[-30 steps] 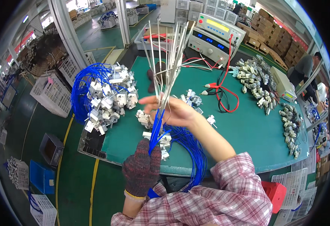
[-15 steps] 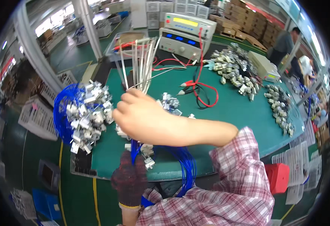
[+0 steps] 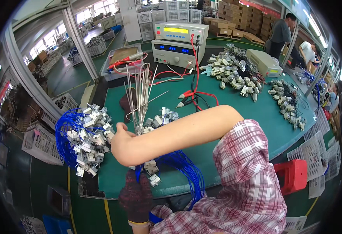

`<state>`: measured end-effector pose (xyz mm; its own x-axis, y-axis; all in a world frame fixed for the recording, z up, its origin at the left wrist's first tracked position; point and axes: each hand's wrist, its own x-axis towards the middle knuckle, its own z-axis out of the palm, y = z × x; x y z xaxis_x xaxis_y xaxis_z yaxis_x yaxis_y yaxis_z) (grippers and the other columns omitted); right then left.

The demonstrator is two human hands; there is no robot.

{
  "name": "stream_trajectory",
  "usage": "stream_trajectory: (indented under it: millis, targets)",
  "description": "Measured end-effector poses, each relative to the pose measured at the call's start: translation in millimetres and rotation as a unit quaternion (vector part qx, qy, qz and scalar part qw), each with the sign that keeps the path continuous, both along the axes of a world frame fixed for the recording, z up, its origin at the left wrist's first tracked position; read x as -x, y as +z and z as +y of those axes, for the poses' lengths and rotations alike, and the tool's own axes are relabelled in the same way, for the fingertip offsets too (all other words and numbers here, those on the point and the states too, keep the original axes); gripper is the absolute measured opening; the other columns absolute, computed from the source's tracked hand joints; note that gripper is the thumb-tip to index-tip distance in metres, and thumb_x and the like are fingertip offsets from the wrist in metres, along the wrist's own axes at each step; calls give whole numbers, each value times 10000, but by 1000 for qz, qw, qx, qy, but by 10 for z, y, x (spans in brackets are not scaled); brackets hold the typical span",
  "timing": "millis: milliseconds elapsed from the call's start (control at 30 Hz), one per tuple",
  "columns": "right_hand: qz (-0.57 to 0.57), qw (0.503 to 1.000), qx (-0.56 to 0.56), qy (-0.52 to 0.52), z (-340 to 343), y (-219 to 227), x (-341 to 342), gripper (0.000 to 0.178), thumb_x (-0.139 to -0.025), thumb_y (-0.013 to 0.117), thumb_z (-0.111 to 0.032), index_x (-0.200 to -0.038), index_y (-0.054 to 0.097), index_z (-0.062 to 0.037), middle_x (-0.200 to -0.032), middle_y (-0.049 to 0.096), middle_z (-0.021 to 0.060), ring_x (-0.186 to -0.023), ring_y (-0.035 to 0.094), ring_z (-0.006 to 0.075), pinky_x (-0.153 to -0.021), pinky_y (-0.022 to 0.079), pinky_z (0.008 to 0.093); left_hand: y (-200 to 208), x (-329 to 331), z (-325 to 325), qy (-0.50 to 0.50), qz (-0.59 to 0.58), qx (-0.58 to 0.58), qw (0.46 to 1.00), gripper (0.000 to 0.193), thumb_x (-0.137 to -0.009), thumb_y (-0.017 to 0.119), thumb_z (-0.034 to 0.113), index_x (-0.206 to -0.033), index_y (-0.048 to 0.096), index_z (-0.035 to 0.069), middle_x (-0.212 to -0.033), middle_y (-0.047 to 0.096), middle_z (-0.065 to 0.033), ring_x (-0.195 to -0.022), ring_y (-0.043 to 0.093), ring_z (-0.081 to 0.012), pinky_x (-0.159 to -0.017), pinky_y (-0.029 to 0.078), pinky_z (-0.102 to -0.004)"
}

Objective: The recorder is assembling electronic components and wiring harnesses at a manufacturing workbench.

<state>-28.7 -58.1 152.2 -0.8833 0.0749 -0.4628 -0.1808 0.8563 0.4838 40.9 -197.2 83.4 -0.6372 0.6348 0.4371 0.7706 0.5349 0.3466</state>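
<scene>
My left hand, in a dark knitted glove, is closed round a bunch of blue wires at the table's near edge. Bare and curled, my right hand reaches across to the left, just above and beyond the glove. Its fingertips are mostly hidden, so what they hold cannot be made out. Beyond it stands a sheaf of thin pale strips, resembling cable ties. White and grey connectors lie beside the glove, and more connectors show past my right forearm. Loose blue wires hang over the near edge.
A heap of blue-wired connectors lies at the left. Two stacked test instruments stand at the back, with red and black clip leads. More connector piles lie at the right. A red stool stands beside the table.
My right hand has come down and nearer, away from the pale strips toward my left hand. The left glove still holds the blue wires. The head view has shifted slightly.
</scene>
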Motion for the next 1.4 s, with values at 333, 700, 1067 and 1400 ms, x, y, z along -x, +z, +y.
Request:
stream_trajectory:
  millis: [333, 700, 1067, 1400]
  targets:
    - [200, 957, -138, 158, -315, -178, -91, 110, -719, 613, -149, -767, 700, -101, -677, 616, 47, -640, 553, 220, -751, 330, 455, -137, 141, -59, -50, 66, -69, 994, 226, -891, 566, 191, -1045, 581, 26, -752, 635, -171, -615, 590, -371, -536, 457, -430]
    - [543, 682, 353, 342, 2, 259, -465, 185, -628, 610, -129, -766, 523, -41, -597, 508, 18, -594, 474, 189, -722, 387, 374, -97, 161, -65, 21, 22, -123, 992, 208, -901, 552, 145, -1059, 593, 16, -841, 639, -163, -684, 599, -322, -588, 467, -398]
    - [590, 285, 756, -18, 270, -299, -920, 242, -870, 508, 60, -1071, 389, -1, -716, 595, 120, -645, 591, 162, -624, 484, 277, 77, 75, -78, 63, -84, -222, 969, 248, -908, 549, 178, -1089, 593, 15, -835, 630, -145, -720, 602, -253, -609, 472, -383]
    - [437, 103, 882, -145, 393, -332, -774, 241, -872, 551, -23, -1096, 460, -17, -703, 574, 80, -705, 572, 152, -685, 444, 242, -155, 191, -261, -19, 190, -171, 967, 291, -838, 633, 91, -1119, 585, 33, -931, 617, -164, -740, 596, -247, -615, 477, -363]
